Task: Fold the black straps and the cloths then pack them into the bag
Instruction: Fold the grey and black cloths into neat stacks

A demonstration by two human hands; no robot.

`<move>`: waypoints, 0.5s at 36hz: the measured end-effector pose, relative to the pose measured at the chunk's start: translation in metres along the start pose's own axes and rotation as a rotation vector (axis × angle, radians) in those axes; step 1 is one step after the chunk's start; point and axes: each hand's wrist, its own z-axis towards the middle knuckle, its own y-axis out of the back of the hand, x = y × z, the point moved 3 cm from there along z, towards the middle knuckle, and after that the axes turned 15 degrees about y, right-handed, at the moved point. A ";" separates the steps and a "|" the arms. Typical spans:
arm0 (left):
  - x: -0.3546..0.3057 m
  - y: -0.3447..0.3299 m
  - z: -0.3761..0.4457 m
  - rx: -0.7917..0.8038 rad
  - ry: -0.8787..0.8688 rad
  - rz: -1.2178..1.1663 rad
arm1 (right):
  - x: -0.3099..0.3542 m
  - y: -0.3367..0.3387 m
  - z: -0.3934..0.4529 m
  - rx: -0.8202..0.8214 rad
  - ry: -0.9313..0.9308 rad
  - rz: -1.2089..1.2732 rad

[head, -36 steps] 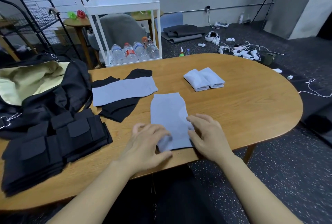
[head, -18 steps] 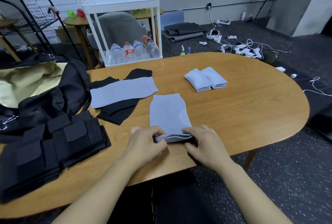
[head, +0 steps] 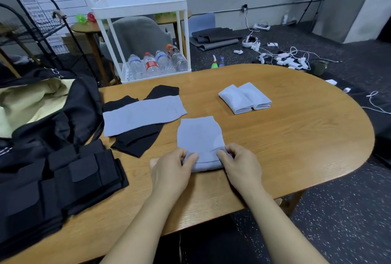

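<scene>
**Near hem of the cloth turned up: the fold has begun**

Now the grey cloth (head: 200, 136) near the front edge of the bench (head: 296, 136) has its near end lifted and rolled forward over itself; a second ago it lay flat under both palms. The left hand (head: 171, 170) and right hand (head: 241, 166) each pinch a corner of that turned-up hem, fingers (head: 190, 159) curled round the fabric, thumbs underneath. So this piece looks about a third folded.

Toward the left, another grey cloth (head: 143, 115) lies flat across two black cloths (head: 137, 141), unfolded. Near the far edge sit two folded cloths (head: 245, 98). At the left end, the stacked black straps (head: 63, 179) and the open bag (head: 42, 115) wait; nothing visible is packed yet.
</scene>
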 end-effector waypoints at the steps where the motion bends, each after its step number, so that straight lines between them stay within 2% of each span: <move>1: -0.002 0.000 0.001 -0.017 0.000 0.020 | 0.001 0.000 0.002 0.002 -0.013 -0.030; 9: -0.007 -0.006 0.005 -0.167 -0.040 0.229 | 0.004 -0.006 0.008 -0.012 0.020 -0.239; 18: 0.005 -0.013 0.002 -0.187 -0.080 0.155 | 0.003 -0.008 0.006 -0.068 0.012 -0.259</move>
